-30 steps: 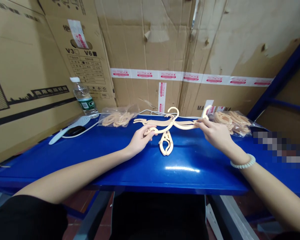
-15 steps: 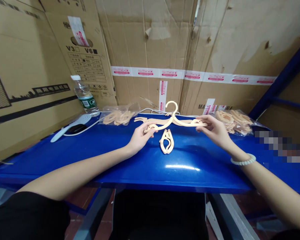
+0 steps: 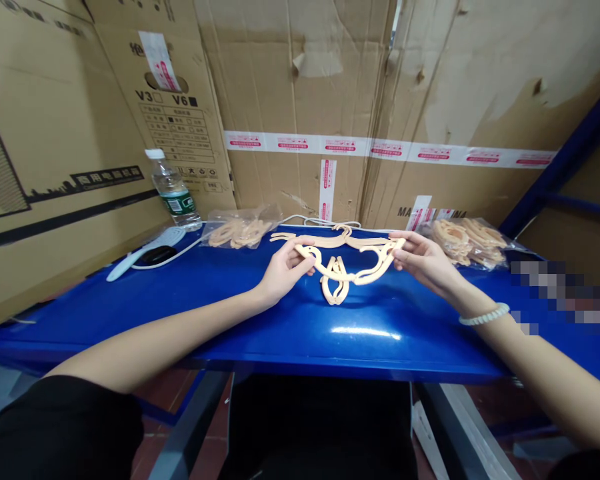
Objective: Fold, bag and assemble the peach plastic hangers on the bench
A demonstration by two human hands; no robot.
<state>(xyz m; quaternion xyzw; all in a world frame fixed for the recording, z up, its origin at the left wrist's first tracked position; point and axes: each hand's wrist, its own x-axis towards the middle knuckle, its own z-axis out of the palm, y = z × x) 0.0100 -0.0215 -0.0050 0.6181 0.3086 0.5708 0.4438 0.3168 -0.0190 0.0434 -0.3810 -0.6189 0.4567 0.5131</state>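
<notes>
Between my two hands is a cream folding clothes hanger [image 3: 347,276], held above the table with its middle sagging downward. My left hand [image 3: 286,268] pinches one arm's end, and my right hand [image 3: 423,262] grips the other end. Its top hook cannot be made out in this position. Below and partly behind it lies a folded hanger [image 3: 335,295] of the same kind. Farther back, an unfolded hanger [image 3: 325,241] rests on the table, its hook toward the cardboard; its right end is hidden near my right hand.
On the blue table [image 3: 220,317], bags of folded hangers lie at left [image 3: 240,230] and right [image 3: 467,241]. A water bottle [image 3: 176,193], a pale blue brush-like tool [image 3: 143,255] and a black object [image 3: 155,257] with a white cable are at left. Cardboard [image 3: 300,87] walls the back.
The held hanger has swung from hook upward, arms sloping down from the middle, to its middle hanging low in front of the folded hanger. Both hands keep their hold, close to where they were.
</notes>
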